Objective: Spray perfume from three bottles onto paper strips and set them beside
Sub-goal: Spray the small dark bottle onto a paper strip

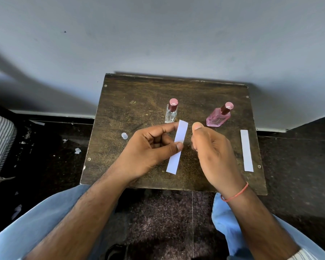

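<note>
My left hand point(150, 147) pinches a white paper strip point(177, 147) between thumb and forefinger, holding it slanted above the wooden table point(120, 109). Just right of the strip, my right hand point(212, 152) is curled into a fist with the thumb on top; it grips something small, probably the third bottle, which the fingers hide. A clear perfume bottle point(171, 112) with a pink cap stands behind the strip. Further right stands a pink perfume bottle point(219, 117). A second paper strip point(246, 150) lies flat near the table's right edge.
A small clear cap point(124, 136) lies on the table's left side. The table backs onto a grey wall point(158, 44). My knees in blue trousers point(36, 222) sit below its front edge. Paper scraps point(77, 150) litter the dark floor at the left.
</note>
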A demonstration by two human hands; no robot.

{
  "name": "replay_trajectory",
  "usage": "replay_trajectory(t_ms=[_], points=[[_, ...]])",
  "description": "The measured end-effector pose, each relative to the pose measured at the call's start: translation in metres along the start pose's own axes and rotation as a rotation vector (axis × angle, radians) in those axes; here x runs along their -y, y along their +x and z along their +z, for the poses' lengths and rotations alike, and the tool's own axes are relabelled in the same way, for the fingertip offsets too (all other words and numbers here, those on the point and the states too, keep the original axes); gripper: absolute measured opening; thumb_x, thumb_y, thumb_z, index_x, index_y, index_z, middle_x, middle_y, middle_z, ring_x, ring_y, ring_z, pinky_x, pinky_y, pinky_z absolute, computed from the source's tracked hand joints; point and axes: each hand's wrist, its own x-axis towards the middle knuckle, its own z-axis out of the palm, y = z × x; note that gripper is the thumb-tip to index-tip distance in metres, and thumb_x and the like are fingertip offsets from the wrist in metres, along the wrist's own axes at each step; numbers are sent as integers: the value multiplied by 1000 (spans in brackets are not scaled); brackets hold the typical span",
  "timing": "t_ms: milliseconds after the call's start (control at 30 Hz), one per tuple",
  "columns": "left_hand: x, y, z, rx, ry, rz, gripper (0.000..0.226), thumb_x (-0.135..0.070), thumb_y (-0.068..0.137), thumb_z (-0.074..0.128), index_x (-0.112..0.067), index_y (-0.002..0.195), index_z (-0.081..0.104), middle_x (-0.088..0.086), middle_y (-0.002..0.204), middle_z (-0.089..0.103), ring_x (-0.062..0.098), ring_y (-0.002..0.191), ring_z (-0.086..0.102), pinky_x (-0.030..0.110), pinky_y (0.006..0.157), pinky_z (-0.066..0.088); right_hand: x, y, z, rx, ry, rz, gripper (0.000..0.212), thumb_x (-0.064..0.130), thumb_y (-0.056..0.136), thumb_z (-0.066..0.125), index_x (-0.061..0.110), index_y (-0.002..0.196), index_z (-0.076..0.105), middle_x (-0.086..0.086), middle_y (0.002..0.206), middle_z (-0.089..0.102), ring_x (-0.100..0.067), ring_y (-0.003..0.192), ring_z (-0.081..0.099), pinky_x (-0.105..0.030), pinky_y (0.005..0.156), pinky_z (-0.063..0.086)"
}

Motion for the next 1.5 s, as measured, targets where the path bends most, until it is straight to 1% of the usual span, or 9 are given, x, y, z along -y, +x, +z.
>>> replay_trajectory(t_ms=[333, 533, 667, 900, 1033, 1167, 1333, 1433, 1500], points=[[-1, 0, 0, -5, -7, 10, 49, -12, 89, 86, -28, 134, 77, -13, 81, 67, 1, 81, 65, 16, 84, 56, 0, 0, -2, 30, 3, 17, 62, 63, 97, 40, 7, 70, 44, -6, 62, 39, -13, 60, 39, -50, 61, 37], [-2, 0, -2, -10, -3, 8, 48, -11, 89, 85, -31, 132, 78, -12, 82, 67, 2, 82, 65, 17, 86, 56, 3, 1, -3, 44, 16, 22, 76, 71, 97, 41, -2, 75, 44, -19, 65, 39, -17, 59, 39, -53, 62, 37], [-2, 0, -1, -13, -4, 6, 49, -17, 86, 87, -30, 132, 78, -11, 83, 67, 3, 83, 66, 17, 86, 56, 0, 2, -4, 72, 23, 29, 71, 68, 96, 40, 1, 74, 45, 3, 59, 35, -13, 56, 36, -41, 58, 30], [-5, -1, -2, -15, 5, 5, 49, -17, 86, 85, -27, 133, 77, -13, 80, 68, 1, 79, 65, 16, 82, 56, -8, 3, -9, 138, 64, 75, 69, 90, 90, 42, 23, 84, 56, 12, 60, 43, -5, 53, 39, -35, 59, 32], [-7, 0, -4, -44, 10, -5, 50, -16, 84, 84, -27, 132, 76, -16, 79, 70, -1, 79, 67, 15, 82, 56, -18, 8, -13, 190, 169, 107, 19, 58, 101, 51, 39, 97, 53, 14, 76, 49, -9, 70, 45, -44, 71, 36], [-9, -1, -5, -67, -2, -15, 47, -16, 83, 85, -32, 126, 80, -11, 81, 72, 1, 80, 68, 16, 81, 57, -22, 4, -20, 175, 60, -29, 21, 45, 107, 50, 25, 110, 55, -8, 90, 61, -25, 78, 56, -58, 74, 50], [-8, 1, -8, -83, 8, -31, 47, -18, 83, 85, -35, 126, 81, -5, 84, 72, 9, 84, 69, 23, 88, 60, -30, 9, -28, 86, -165, -218, 24, 35, 107, 68, 13, 116, 71, 2, 111, 66, -15, 99, 68, -43, 77, 59], [-8, 1, -8, -93, 8, -40, 46, -18, 83, 85, -32, 126, 81, -8, 81, 71, 6, 81, 69, 20, 82, 59, -34, 11, -33, 90, -251, -257, 20, 31, 100, 78, 16, 112, 79, 8, 110, 66, 4, 83, 62, -13, 69, 43], [-8, 1, -7, -100, 17, -44, 48, -17, 82, 84, -28, 128, 79, -9, 79, 70, 4, 78, 68, 18, 79, 57, -38, 11, -37, 99, -261, -249, 16, 28, 97, 82, 19, 110, 81, 9, 108, 71, 4, 79, 63, -9, 68, 40]])
